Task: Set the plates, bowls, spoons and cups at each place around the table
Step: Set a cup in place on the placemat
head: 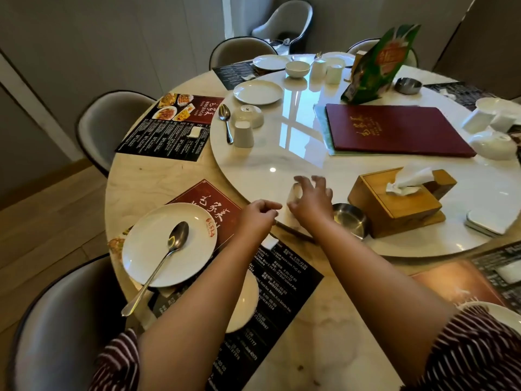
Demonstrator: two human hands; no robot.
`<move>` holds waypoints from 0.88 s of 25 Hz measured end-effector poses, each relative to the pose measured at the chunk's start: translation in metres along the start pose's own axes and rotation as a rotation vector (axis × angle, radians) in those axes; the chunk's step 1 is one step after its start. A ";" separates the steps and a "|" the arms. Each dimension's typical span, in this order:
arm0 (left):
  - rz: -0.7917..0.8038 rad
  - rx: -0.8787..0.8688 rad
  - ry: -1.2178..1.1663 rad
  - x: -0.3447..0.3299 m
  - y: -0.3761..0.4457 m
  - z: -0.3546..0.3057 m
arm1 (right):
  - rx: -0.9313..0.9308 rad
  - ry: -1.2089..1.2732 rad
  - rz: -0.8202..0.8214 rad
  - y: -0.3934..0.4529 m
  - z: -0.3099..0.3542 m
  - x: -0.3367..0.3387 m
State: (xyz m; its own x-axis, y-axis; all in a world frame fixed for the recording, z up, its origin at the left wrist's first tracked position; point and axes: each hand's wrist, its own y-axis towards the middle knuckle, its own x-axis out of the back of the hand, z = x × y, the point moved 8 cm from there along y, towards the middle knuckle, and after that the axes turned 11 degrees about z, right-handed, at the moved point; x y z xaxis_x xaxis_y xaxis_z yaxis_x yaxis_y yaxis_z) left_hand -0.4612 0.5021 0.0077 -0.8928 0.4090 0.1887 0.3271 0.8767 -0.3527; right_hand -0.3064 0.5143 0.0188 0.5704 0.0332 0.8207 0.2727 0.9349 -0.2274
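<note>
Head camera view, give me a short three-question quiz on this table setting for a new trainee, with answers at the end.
1. True or false: the long metal spoon lies on the near white round plate with the red logo.
2. Which of the two hands is wrapped around the small white cup at the edge of the white marble turntable: A) left hand B) right hand C) neither?
3. Fill in: white tissue sticks out of the ____ box.

Key: 1 true. 2 B; the left hand is beside it, fingers curled, holding nothing visible. 3 wooden.
</note>
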 end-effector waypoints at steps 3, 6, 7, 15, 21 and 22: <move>0.016 0.064 -0.045 -0.005 0.010 0.008 | 0.041 0.035 0.033 0.010 -0.004 0.000; -0.006 0.112 -0.244 -0.009 0.010 0.021 | 0.108 0.288 -0.013 -0.003 -0.007 0.010; -0.015 0.119 -0.341 -0.010 0.006 0.024 | 0.125 0.447 -0.024 -0.013 -0.008 0.011; 0.060 0.035 -0.639 -0.014 -0.042 0.035 | 0.169 0.677 -0.006 -0.094 -0.028 -0.022; 0.035 -0.009 -0.262 -0.013 -0.056 0.041 | 0.066 0.458 0.043 -0.117 -0.048 -0.054; 0.032 -0.007 -0.246 -0.016 -0.058 0.043 | 0.053 0.457 0.043 -0.120 -0.052 -0.058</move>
State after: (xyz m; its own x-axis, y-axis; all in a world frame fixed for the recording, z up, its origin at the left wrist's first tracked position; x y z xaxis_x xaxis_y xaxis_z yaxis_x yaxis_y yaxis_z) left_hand -0.4794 0.4343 -0.0141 -0.9300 0.3639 -0.0514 0.3582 0.8662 -0.3485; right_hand -0.3324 0.3818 -0.0286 0.8668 -0.0762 0.4928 0.2084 0.9532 -0.2192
